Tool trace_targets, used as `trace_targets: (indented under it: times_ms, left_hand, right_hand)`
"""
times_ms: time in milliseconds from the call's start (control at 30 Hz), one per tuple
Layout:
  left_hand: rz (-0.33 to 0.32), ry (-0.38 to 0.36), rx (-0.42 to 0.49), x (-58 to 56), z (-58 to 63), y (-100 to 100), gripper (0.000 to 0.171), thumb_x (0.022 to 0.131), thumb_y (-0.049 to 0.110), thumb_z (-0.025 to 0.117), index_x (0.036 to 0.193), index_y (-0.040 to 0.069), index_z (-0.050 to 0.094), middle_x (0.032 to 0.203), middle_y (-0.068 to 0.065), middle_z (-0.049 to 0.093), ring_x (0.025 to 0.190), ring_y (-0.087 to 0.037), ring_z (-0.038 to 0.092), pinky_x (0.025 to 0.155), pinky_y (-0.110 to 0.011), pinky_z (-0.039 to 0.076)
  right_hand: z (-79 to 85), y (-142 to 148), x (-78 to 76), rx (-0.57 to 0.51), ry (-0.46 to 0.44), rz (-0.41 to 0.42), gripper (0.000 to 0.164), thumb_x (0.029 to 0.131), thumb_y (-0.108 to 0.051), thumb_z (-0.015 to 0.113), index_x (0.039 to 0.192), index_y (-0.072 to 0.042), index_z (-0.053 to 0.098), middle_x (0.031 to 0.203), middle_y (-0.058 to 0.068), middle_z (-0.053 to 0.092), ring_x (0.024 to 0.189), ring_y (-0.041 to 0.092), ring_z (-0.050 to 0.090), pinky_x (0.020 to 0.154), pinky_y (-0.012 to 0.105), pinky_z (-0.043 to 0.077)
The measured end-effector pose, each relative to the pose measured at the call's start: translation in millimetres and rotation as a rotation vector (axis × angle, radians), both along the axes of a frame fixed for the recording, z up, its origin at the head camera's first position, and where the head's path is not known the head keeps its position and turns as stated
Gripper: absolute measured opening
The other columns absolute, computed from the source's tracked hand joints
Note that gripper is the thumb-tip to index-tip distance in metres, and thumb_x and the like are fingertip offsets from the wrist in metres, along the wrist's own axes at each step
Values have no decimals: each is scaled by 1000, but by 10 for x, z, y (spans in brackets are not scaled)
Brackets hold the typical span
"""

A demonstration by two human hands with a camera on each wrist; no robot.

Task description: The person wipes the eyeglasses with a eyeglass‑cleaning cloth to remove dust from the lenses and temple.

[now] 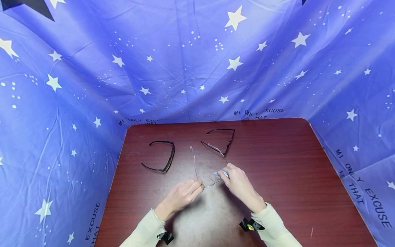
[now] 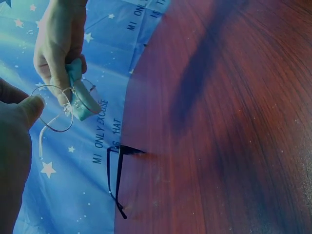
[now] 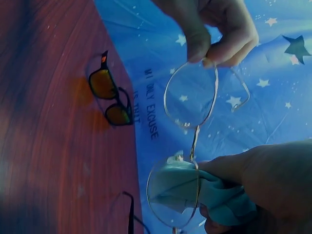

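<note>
Thin wire-framed eyeglasses (image 3: pixel 194 141) with round clear lenses are held up between both hands, temples unfolded and pointing away from the person. My left hand (image 1: pixel 185 193) pinches one end of the frame between thumb and fingers, beside the hinge. My right hand (image 1: pixel 242 183) grips a teal cloth (image 3: pixel 224 195) folded over the other lens. Through that lens the cloth shows in the right wrist view, pressed between thumb and fingers. The right fingertips are partly hidden by the cloth.
Black-framed sunglasses (image 1: pixel 171 157) lie unfolded left of the hands, their lenses amber in the right wrist view. A second black pair (image 1: pixel 229 142) lies beyond the right hand. The dark red wooden table (image 1: pixel 287 164) is bordered by a blue star-printed curtain (image 1: pixel 185 68).
</note>
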State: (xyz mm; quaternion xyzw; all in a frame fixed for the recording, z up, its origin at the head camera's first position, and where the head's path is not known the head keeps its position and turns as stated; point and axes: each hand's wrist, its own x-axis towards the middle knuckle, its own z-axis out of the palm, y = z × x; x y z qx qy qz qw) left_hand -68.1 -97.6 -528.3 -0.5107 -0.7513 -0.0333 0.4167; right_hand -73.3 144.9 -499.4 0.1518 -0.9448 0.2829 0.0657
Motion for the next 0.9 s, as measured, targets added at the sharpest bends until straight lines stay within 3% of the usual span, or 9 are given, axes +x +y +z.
trace_targets:
  times_ms: [333,633,733,900]
  left_hand:
    - [-19,-49,33,0,-26,-5,22,102,5,48,98,9,69,100,0,69,89,-12,63,81,-19,57]
    - [-10,-76,48,6,-36,-3,22,103,7,47,99,9,69,100,0,68,88,-11,62,78,-20,56]
    - [-18,-140,88,1,-49,11,25,105,8,46,99,6,70,100,-2,68,87,-13,63,77,-21,56]
    - [-3,-264,200,-8,-69,44,27,109,13,47,98,2,69,96,-5,68,82,-15,64,76,-24,58]
  right_hand:
    - [-41,99,-50,51,-57,-63,13,95,-10,70,83,-6,74,70,-3,40,59,15,41,53,37,42]
    - [22,-3,-20,-30,-49,5,12,93,-12,73,81,-10,74,71,-7,43,60,7,41,55,30,42]
    - [22,-12,-14,-88,-1,-23,10,94,-12,73,85,-11,76,73,-8,47,62,6,43,56,29,42]
    - [-14,12,-15,-260,187,-42,7,94,-8,74,98,-12,80,81,-7,58,67,5,48,58,23,43]
